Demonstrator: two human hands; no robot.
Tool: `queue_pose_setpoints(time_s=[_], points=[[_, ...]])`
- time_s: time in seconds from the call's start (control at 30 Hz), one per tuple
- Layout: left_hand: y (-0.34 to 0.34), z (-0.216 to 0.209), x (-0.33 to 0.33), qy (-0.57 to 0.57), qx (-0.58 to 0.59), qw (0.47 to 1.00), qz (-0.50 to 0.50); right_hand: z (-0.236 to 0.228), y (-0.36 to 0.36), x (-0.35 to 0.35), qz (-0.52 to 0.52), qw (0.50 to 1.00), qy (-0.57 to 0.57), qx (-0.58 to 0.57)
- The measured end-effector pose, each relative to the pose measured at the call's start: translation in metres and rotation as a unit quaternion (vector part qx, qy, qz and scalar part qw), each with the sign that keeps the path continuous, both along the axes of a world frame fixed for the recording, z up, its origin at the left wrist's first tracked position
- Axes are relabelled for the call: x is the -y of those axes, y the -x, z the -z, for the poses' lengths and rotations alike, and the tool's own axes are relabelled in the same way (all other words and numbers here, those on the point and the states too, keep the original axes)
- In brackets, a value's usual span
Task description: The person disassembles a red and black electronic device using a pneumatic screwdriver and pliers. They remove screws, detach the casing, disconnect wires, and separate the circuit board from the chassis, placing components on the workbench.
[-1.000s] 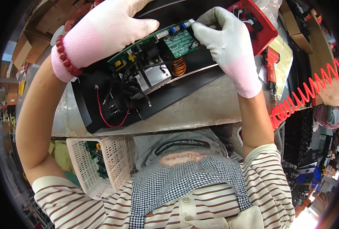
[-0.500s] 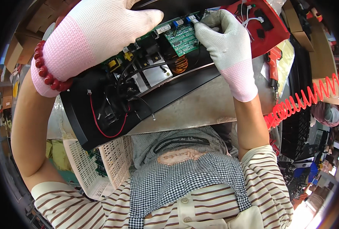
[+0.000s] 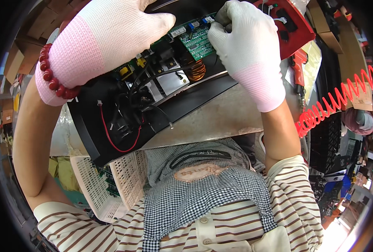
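Note:
A black casing (image 3: 83, 126) with its electronics exposed lies across the bench. My left hand (image 3: 119, 35), in a white and pink knit glove, reaches over its far left side; the thumb is stretched out and apart, while most fingers are hidden at the upper edge. At the right end of a green circuit board (image 3: 198, 45), my gloved right hand (image 3: 251, 40) is closed, fingers curled toward the thumb beside a white connector (image 3: 209, 19). Whatever is between those fingers is hidden. A copper coil (image 3: 197, 70) and a silver heat sink (image 3: 172, 80) sit below the board.
The casing's red end panel (image 3: 298, 31) carries white-plugged wires. A red wire (image 3: 106, 132) loops over the near left side. To the right lie an orange-red power tool (image 3: 298, 69) and a coiled red hose (image 3: 333, 103). A white plastic basket (image 3: 98, 189) holding circuit boards stands below the bench.
My right hand has shifted slightly up and turned, its fingers now more curled and covering the board's right end. My left hand has barely moved.

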State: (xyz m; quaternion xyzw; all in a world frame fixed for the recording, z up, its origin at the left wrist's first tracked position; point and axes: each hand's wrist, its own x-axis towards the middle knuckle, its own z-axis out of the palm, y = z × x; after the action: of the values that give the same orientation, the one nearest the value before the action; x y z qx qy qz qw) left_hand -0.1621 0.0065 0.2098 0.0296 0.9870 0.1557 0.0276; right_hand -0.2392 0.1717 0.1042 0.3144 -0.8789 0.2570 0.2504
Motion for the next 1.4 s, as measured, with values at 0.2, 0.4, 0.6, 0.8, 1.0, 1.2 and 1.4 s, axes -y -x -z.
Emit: queue_pose_setpoints(time_s=[0.2, 0.4, 0.6, 0.8, 1.0, 1.2, 1.4], points=[[0.002, 0.005, 0.004, -0.01, -0.043, 0.998, 0.042, 0.004, 0.004, -0.002, -0.03, 0.99, 0.089, 0.109], [0.002, 0.002, 0.002, -0.007, 0.005, 1.0, -0.003, 0.008, 0.002, 0.001, -0.028, 0.998, 0.058, -0.011], [0.008, -0.028, -0.011, -0.126, 0.098, 0.987, -0.002, 0.007, 0.006, -0.002, -0.058, 0.997, 0.032, -0.028], [-0.002, 0.003, 0.005, -0.009, -0.012, 0.999, 0.031, 0.012, 0.006, 0.0, -0.024, 0.966, 0.16, 0.202], [0.008, 0.015, 0.023, -0.061, -0.013, 0.997, 0.05, 0.002, 0.016, -0.007, 0.042, 0.964, 0.125, 0.232], [0.025, 0.034, 0.037, -0.184, 0.011, 0.982, 0.037, 0.031, 0.006, -0.013, -0.061, 0.973, 0.192, 0.112], [0.02, 0.04, 0.053, -0.256, 0.004, 0.963, 0.089, 0.074, -0.043, -0.065, -0.046, 0.985, 0.164, -0.04]])
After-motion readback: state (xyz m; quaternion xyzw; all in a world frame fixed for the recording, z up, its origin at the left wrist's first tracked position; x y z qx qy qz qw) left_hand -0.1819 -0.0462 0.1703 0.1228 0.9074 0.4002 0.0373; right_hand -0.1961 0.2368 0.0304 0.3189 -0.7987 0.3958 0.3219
